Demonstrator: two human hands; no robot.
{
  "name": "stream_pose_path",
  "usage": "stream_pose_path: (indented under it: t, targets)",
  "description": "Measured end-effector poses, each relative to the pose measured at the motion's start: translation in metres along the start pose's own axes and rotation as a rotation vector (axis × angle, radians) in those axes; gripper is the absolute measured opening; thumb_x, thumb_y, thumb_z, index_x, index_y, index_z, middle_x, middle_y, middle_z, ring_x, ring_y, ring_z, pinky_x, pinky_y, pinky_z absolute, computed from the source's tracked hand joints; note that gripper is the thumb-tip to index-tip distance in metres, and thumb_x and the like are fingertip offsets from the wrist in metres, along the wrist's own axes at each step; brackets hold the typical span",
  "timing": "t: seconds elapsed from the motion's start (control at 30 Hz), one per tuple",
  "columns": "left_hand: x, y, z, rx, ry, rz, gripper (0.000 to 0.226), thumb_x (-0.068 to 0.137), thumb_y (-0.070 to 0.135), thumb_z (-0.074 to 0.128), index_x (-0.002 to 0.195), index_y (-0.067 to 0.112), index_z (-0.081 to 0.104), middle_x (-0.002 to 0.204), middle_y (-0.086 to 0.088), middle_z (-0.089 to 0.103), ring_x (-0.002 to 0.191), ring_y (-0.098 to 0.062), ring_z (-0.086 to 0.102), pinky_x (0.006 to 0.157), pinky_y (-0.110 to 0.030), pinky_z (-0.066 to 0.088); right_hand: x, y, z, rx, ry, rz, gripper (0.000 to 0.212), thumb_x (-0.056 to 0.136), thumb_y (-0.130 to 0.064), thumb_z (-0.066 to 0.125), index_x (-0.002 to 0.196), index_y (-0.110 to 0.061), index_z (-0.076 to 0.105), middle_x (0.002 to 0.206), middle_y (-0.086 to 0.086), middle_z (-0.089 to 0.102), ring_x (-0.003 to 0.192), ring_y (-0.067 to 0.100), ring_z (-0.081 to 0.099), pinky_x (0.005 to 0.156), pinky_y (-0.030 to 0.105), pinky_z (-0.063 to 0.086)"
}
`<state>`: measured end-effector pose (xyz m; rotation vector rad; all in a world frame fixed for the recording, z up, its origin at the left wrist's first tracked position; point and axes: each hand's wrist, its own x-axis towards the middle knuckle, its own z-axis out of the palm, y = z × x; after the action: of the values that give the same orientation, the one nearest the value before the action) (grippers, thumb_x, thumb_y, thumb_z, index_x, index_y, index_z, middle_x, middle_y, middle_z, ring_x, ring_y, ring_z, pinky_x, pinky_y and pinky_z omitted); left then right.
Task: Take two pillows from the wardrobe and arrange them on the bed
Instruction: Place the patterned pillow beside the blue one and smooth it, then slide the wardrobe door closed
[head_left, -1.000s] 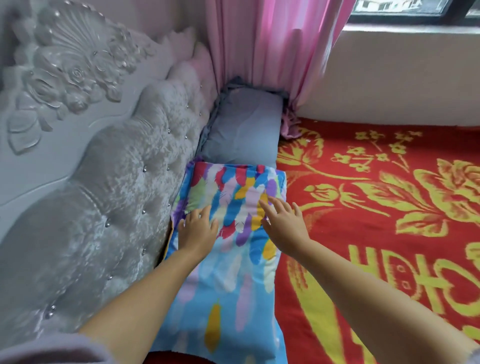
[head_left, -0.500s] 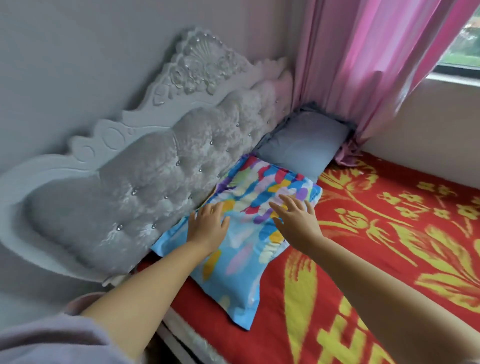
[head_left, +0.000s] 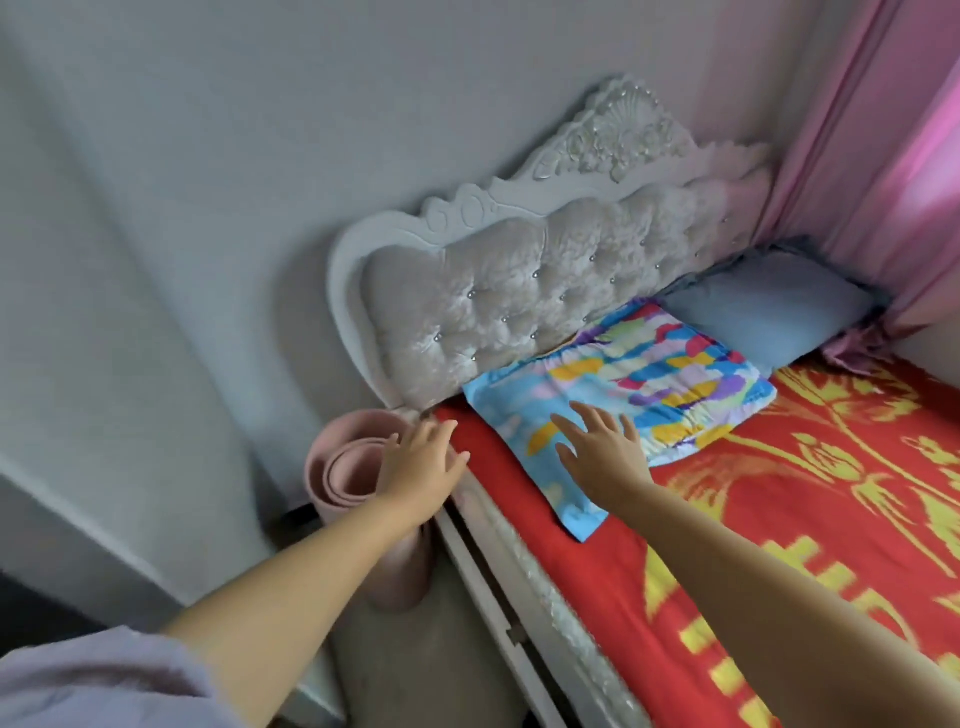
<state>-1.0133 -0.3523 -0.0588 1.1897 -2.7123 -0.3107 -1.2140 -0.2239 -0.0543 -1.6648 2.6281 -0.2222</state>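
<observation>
A colourful blue pillow (head_left: 639, 384) with feather-like patches lies flat on the red and yellow bed cover (head_left: 810, 519), against the tufted headboard (head_left: 498, 312). Beyond it, in the corner by the curtain, lies a plain grey-blue pillow (head_left: 769, 317). My right hand (head_left: 602, 452) hovers with spread fingers over the near end of the colourful pillow, holding nothing. My left hand (head_left: 421, 467) is off the pillow, fingers apart, at the bed's left edge over a rolled mat.
A pink rolled mat (head_left: 353, 483) stands on the floor between the bed and the grey wall (head_left: 208, 260). A pink curtain (head_left: 883, 156) hangs at the far right corner. The white bed frame rail (head_left: 493, 587) runs along the near side.
Both hands have drawn back from the colourful pillow; the left one has left it and moved over the bed's edge. My view has pulled away and swung left, showing the wall and mat.
</observation>
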Motion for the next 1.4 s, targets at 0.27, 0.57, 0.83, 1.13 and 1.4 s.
stream_pose_path:
  t: [0.27,0.57,0.83,1.13,1.4]
  targets:
    - [-0.158,-0.077,-0.034,0.079,0.106,-0.14,0.048,0.093,0.042,0.045,0.137,0.023,0.043,0.134,-0.002,0.053,0.122,-0.025,0.05,0.102,-0.04,0.037,-0.063,-0.142,-0.003,-0.024,-0.003,-0.389,0.046,0.096,-0.037,0.04,0.141,-0.036,0.036,0.151,0.0,0.033,0.138,0.022,0.029,0.114,0.047,0.018]
    - [-0.354,-0.145,-0.065,0.141,0.21,-0.582,0.048,0.094,0.044,0.044,0.136,0.023,0.043,0.13,-0.001,0.056,0.119,-0.024,0.051,0.101,-0.037,0.037,-0.162,-0.273,0.024,-0.004,-0.151,-0.744,0.046,0.096,-0.035,0.04,0.142,-0.034,0.035,0.153,0.001,0.03,0.14,0.025,0.026,0.115,0.046,0.019]
    - [-0.514,-0.255,-0.135,0.223,0.325,-0.818,0.05,0.094,0.043,0.046,0.137,0.018,0.044,0.125,-0.005,0.059,0.115,-0.027,0.055,0.096,-0.038,0.042,-0.236,-0.455,0.022,0.0,-0.095,-0.992,0.046,0.099,-0.038,0.034,0.145,-0.032,0.032,0.155,-0.002,0.026,0.141,0.018,0.026,0.118,0.043,0.016]
    - [-0.674,-0.423,-0.26,0.365,0.399,-0.971,0.048,0.095,0.038,0.044,0.139,0.017,0.041,0.127,-0.009,0.057,0.117,-0.03,0.053,0.098,-0.039,0.038,-0.318,-0.723,0.011,0.154,-0.047,-1.122,0.046,0.098,-0.038,0.038,0.143,-0.032,0.035,0.151,0.0,0.033,0.137,0.022,0.032,0.114,0.04,0.022]
    - [-0.669,-0.536,-0.333,0.357,0.53,-1.062,0.054,0.095,0.021,0.042,0.147,0.02,0.027,0.152,-0.005,0.031,0.14,-0.023,0.029,0.116,-0.05,0.02,-0.295,-0.868,-0.014,0.182,-0.179,-1.13,0.054,0.099,-0.04,0.035,0.149,-0.027,0.02,0.152,0.003,0.03,0.135,0.026,0.035,0.105,0.046,0.038]
